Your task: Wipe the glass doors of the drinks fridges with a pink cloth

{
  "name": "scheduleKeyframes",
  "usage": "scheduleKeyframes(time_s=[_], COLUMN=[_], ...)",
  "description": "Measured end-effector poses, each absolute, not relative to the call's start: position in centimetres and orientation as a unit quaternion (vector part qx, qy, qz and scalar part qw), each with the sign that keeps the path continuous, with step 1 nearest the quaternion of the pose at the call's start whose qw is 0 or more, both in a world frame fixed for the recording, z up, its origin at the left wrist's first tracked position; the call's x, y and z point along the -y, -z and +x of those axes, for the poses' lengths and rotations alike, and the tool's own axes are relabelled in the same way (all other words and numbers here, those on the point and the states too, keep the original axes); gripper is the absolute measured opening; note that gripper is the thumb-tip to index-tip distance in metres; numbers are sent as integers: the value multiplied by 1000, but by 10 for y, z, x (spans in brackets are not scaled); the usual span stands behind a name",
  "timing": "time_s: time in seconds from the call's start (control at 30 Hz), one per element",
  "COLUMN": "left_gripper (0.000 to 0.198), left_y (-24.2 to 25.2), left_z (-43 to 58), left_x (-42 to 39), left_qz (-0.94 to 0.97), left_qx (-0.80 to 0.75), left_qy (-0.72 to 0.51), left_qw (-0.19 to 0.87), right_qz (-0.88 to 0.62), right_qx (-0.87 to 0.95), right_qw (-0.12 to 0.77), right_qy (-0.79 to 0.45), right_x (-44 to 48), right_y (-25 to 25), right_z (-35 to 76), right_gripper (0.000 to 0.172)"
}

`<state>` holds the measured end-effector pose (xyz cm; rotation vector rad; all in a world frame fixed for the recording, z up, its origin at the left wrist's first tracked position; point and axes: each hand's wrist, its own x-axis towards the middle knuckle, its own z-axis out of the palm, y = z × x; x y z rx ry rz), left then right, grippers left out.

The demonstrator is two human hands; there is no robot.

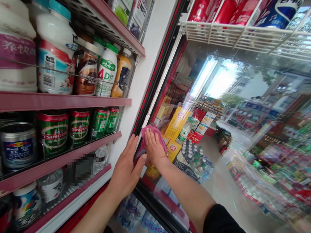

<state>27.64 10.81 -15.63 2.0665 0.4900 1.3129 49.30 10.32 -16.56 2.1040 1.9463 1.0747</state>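
A pink-purple cloth [165, 138] lies flat against the inner glass [233, 82] of an open fridge door, near its hinge-side frame. My right hand [153, 144] presses on the cloth, its fingers stretched out over it. Just to the left, my left hand [127, 167] rests by the black door seal [144, 112], its fingers extended and thumb apart, with nothing visible in it. The two hands are close together, left thumb near the cloth's lower edge.
Fridge shelves [58, 101] on the left hold bottles and cans [51, 133]. A white wire rack [239, 35] with cans crosses the door's top. Water packs [155, 225] stand below the door. Boxes and bottles show through the glass, with street reflections.
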Motion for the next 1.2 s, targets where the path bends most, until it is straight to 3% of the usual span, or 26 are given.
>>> scheduleKeyframes(time_s=[0.13, 0.4, 0.53, 0.63, 0.73, 0.93, 1.07, 1.2], left_gripper=[72, 74, 75, 75, 75, 77, 74, 73], left_y=[154, 154, 160, 162, 164, 172, 177, 176], left_z=[274, 280, 286, 291, 294, 286, 278, 273], left_x=[-108, -103, -102, -99, -97, -97, -98, -98], left_qz=[783, 777, 774, 772, 770, 771, 775, 779], left_qx=[-189, -187, -187, -185, -180, -199, -206, -198], left_qy=[-502, -499, -492, -489, -489, -477, -473, -478], left_qw=[315, 336, 351, 361, 368, 373, 365, 355], right_qz=[631, 544, 586, 624, 647, 666, 662, 629], right_qx=[-677, -715, -659, -588, -564, -607, -639, -689], right_qw=[117, 226, 117, 19, 4, -10, -40, 23], right_qy=[-362, -376, -457, -515, -513, -433, -391, -360], right_x=[-90, -84, -90, -97, -103, -102, -95, -83], right_y=[129, 0, -62, -79, -57, 41, 101, 134], right_z=[504, 520, 527, 524, 514, 501, 505, 511], right_gripper=[72, 77, 76, 75, 81, 75, 81, 85])
